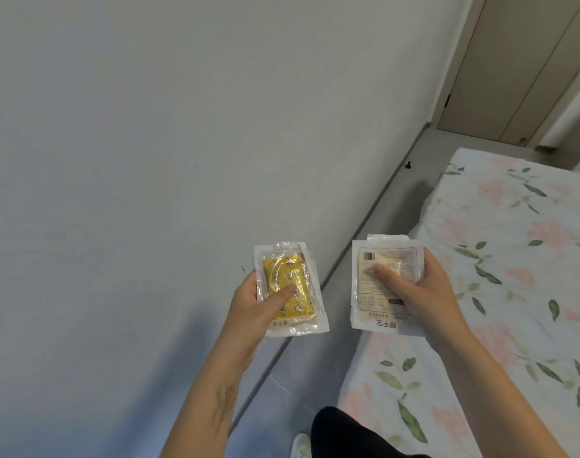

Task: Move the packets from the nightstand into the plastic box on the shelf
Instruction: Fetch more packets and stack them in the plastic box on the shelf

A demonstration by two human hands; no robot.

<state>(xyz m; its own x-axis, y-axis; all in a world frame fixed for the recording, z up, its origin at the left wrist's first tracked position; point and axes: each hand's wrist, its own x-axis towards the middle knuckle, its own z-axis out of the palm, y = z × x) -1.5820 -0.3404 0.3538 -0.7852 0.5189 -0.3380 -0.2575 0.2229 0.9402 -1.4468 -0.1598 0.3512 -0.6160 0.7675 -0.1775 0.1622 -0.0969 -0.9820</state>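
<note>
My left hand (254,309) grips a clear packet with a yellow patterned pouch inside (290,285), thumb across its front. My right hand (420,285) holds a white packet (386,259) with a barcode and printed text, thumb pressed on its face. Both packets are held up in front of me, side by side and apart. The nightstand, the shelf and the plastic box are out of view.
A plain pale wall (150,127) fills the left and middle. To the right lies a bed with a floral sheet (513,276). A grey strip of floor (381,206) runs between wall and bed. A door (513,61) stands at the upper right. My dark trouser leg and shoe (331,434) show below.
</note>
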